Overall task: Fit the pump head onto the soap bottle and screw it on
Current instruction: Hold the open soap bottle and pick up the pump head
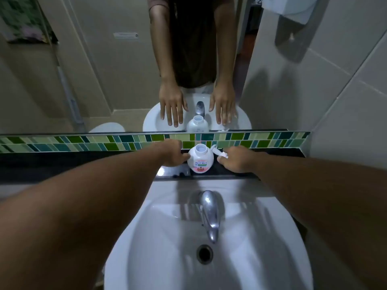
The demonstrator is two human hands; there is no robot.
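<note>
Hands flanking open soap bottle, left hand touching, right hand at pump head

The soap bottle stood upright on the dark shelf with its top open. The left hand touched its side with a thumb. The pump head lay just beside the right hand, near its fingers.

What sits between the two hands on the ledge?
In the head view, the open soap bottle stands between the left hand and right hand. The pump head lies beside it, at the right hand's fingertips.
</note>
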